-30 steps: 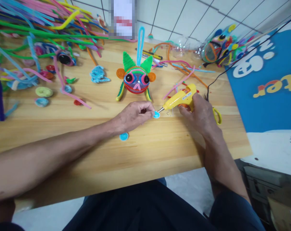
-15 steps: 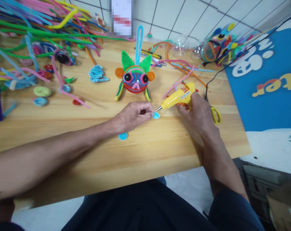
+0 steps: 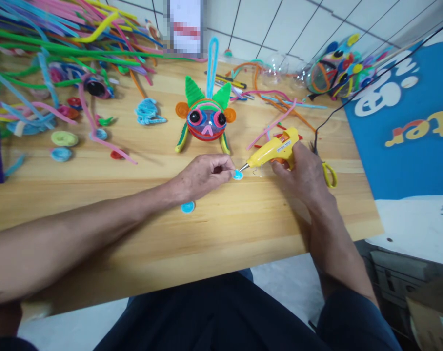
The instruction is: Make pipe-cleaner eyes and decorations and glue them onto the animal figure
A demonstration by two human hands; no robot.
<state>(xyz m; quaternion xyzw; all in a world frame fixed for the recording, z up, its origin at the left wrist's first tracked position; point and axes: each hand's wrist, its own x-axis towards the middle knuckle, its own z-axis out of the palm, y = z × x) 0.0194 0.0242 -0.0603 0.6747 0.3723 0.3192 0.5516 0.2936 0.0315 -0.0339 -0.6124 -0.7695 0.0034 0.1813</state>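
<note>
Between thumb and fingers my left hand (image 3: 210,176) pinches a small light-blue disc, a pipe-cleaner coil (image 3: 238,175) by its look. A yellow hot glue gun (image 3: 274,150) is gripped in my right hand (image 3: 309,173), its metal nozzle right at the disc; whether it touches I cannot tell. Another light-blue disc (image 3: 187,207) lies on the table just below my left wrist. Behind my hands stands a colourful craft creature (image 3: 207,122) with green ears, orange side discs, black eyes and a tall light-blue loop on top.
Many loose pipe cleaners (image 3: 60,48) are heaped at the left, with small coiled pieces (image 3: 61,154) nearby. Yellow-handled scissors (image 3: 330,175) lie beside my right hand. A black cord (image 3: 327,116) runs up to the right. Clear plastic balls (image 3: 276,68) and finished-looking crafts (image 3: 334,73) stand at the back.
The glue gun and my right hand have shifted very slightly to the right, with the nozzle still at the disc. My left hand has hardly moved.
</note>
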